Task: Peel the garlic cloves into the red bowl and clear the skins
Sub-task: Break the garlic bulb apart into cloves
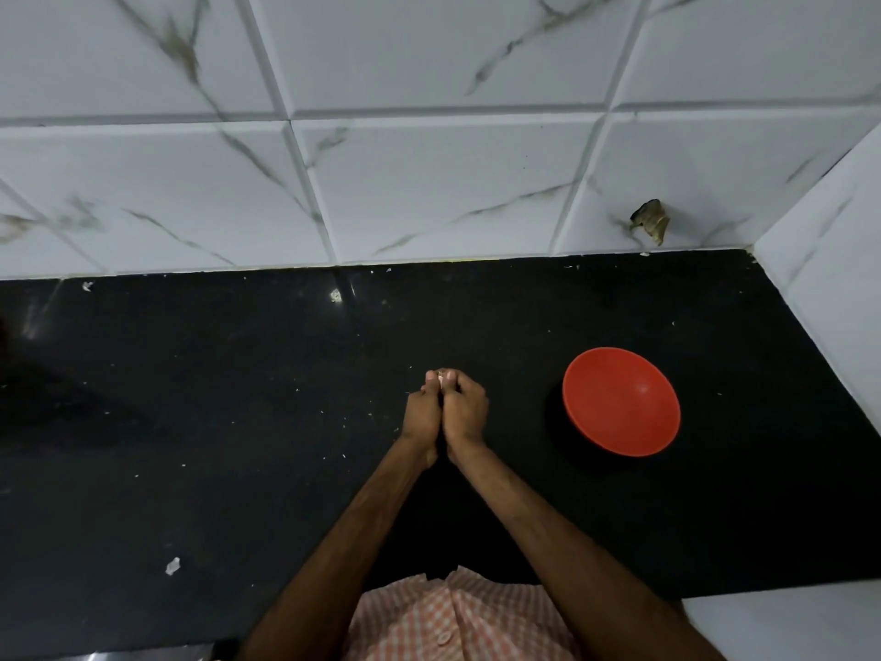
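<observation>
Black counter point(238, 398) bears skin flakes point(172, 566), red bowl point(621, 401) right of garlic clove point(443, 374)

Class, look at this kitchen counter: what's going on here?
A person's left hand and right hand meet over the black counter, together pinching a small pale garlic clove. The red bowl sits to their right, apart from the hands, and looks empty. Loose scraps of skin lie scattered about.
</observation>
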